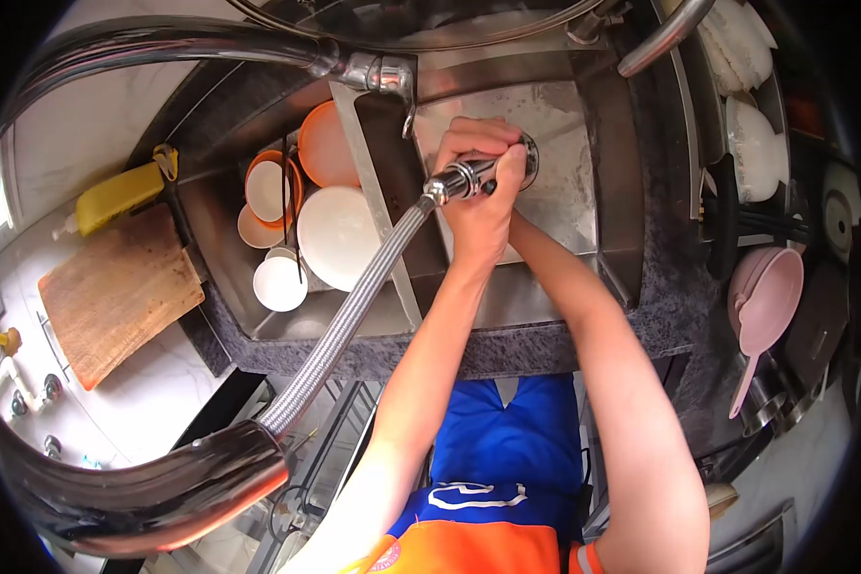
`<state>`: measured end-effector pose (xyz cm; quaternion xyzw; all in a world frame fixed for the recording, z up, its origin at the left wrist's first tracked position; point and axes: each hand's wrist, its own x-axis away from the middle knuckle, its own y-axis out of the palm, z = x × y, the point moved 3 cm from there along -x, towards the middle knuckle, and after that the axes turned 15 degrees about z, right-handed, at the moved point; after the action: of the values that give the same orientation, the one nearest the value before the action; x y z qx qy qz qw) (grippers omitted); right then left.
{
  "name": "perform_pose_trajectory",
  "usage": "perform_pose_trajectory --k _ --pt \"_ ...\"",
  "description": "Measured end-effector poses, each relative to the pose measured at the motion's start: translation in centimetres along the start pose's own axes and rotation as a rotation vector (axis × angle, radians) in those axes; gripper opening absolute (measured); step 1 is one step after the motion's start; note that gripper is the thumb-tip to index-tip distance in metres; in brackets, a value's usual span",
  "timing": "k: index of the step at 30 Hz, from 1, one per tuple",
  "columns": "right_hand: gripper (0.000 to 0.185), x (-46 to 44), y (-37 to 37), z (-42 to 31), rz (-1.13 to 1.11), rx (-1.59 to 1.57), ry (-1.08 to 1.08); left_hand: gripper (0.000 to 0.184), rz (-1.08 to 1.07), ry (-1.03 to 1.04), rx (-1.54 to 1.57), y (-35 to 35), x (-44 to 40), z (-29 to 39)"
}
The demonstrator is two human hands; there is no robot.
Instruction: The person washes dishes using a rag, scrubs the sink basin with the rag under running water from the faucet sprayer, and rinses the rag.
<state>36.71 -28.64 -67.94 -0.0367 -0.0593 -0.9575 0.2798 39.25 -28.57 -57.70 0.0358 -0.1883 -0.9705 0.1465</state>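
My left hand point(483, 187) is wrapped round a chrome pull-out faucet sprayer point(457, 180) above the right sink basin point(569, 124). Its round spray face point(530, 161) points to the right. A braided metal hose point(346, 311) runs from the sprayer down to the black curved spout point(143, 488) at the lower left. My right forearm point(569, 273) reaches up beneath my left wrist, so my right hand is hidden behind the left hand and its fingers do not show.
The left basin holds white bowls point(280, 283), a large white dish point(338, 239), orange-rimmed dishes point(327, 143) and dark chopsticks point(285, 191). A wooden cutting board point(120, 292) and yellow bottle point(115, 204) lie left. A pink pan point(767, 297) and stacked white bowls point(756, 148) are right.
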Motion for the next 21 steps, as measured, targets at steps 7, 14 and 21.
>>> perform_pose_trajectory --k 7,14,21 --pt "0.022 -0.3 3.7 10.9 -0.303 0.143 -0.31 0.017 -0.011 0.022 -0.012 1.1 0.8 -0.3" --pt "0.019 0.7 3.6 11.8 -0.302 -0.012 -0.273 0.016 -0.024 0.015 -0.024 1.1 1.6 -0.6" --pt "0.012 -0.2 3.7 11.2 -0.306 -0.044 -0.103 0.015 0.013 -0.009 -0.207 0.9 1.1 0.0"
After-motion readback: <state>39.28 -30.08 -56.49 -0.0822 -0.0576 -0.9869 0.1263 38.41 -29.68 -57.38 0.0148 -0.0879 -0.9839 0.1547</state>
